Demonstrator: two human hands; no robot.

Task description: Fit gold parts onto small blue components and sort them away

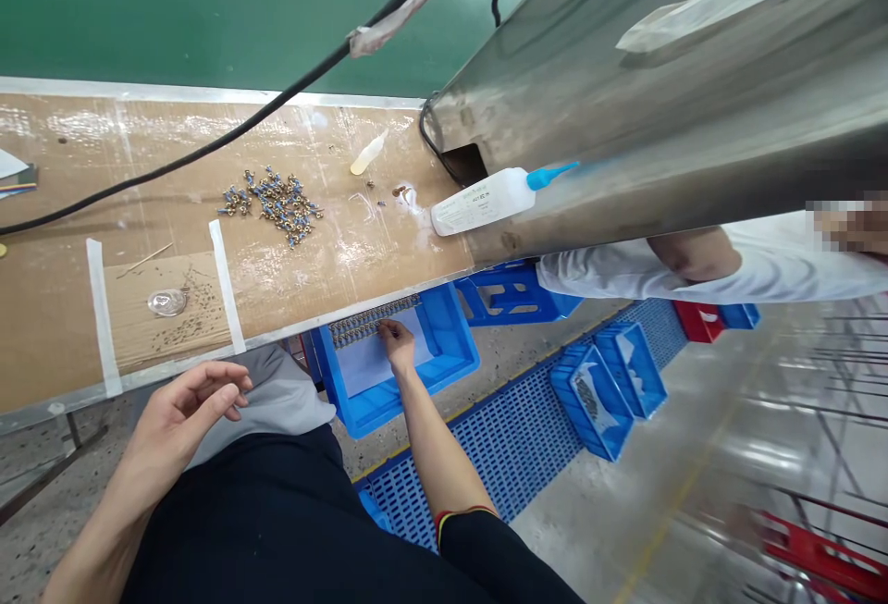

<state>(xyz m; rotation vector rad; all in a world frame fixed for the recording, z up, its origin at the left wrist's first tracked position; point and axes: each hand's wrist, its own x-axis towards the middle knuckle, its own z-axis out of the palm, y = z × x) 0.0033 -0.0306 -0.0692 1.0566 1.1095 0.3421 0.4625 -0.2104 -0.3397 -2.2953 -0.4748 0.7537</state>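
My right hand (398, 343) reaches into a blue plastic bin (454, 331) below the table edge. Its fingers are pinched together at the end of a row of small metal parts (353, 330) standing on a white sheet (367, 373); whatever is between the fingertips is hidden. Over my lap, near the table's front edge, my left hand (198, 405) hovers with loosely bent fingers, thumb apart, and nothing visible in it. A loose pile of small brass-coloured and blue parts (281, 202) lies on the cardboard-covered table (291, 299).
A white bottle with a blue nozzle (486, 202) lies beside a metal housing (624, 123). A black cable (277, 104) crosses above the table. Taped cardboard (135, 308) holds a clear round dish (167, 302). More blue bins (597, 400) stand on the floor; a person in white (610, 266) is beyond.
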